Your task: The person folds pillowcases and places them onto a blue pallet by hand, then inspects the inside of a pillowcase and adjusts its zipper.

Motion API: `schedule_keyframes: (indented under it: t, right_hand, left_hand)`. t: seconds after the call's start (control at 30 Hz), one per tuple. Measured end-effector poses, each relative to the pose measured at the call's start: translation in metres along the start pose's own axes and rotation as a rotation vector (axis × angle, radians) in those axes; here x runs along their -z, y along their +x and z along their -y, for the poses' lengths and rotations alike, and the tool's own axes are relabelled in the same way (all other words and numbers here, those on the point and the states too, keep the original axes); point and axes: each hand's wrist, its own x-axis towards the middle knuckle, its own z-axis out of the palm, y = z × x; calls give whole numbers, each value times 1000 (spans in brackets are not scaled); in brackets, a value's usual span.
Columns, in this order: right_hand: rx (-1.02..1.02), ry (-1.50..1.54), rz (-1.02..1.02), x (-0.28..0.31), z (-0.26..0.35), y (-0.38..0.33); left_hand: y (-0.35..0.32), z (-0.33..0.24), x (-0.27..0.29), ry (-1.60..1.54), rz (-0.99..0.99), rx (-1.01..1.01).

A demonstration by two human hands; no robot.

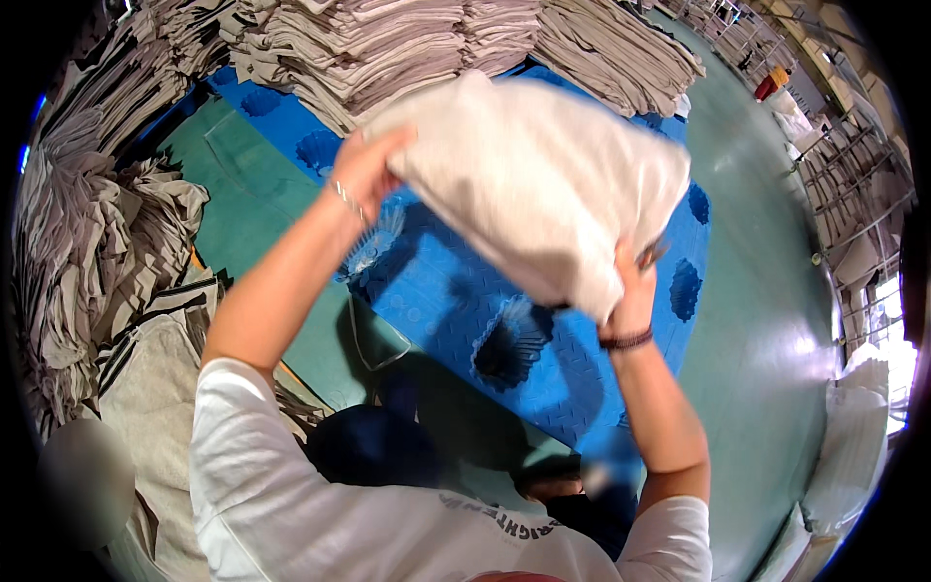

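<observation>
A thick, folded bundle of off-white cloth (533, 184) is held up in front of me, slightly blurred by motion. My left hand (371, 167) grips its left corner, fingers partly hidden behind the cloth. Its lower right corner is in my right hand (634, 289), whose fingers are also partly covered. Below the bundle lies a blue plastic pallet (427, 291) with a ribbed surface and scalloped round hollows. Both arms are stretched forward over it.
Tall stacks of folded beige cloth (388, 48) stand on the pallet's far side. To my left is a large pile of grey-beige cloth (107, 223). Green floor (756, 388) runs along the right, with loaded racks (834, 184) beyond and another person (773, 82) far off.
</observation>
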Motion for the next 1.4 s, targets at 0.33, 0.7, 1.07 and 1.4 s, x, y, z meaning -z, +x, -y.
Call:
schedule_keyframes:
  t: [0.33, 0.7, 1.07, 1.4]
  right_hand:
    - [-254, -513, 57, -24, -74, 166]
    - [-738, -715, 46, 172, -139, -73]
    - [-814, -940, 167, 293, -76, -236]
    - [-755, -944, 356, 256, -90, -219]
  left_hand:
    - [172, 0, 49, 158, -255, 104]
    - [67, 146, 115, 362, -283, 386]
    - [-165, 172, 230, 219, -401, 688]
    - [-310, 111, 291, 1259, -547, 305]
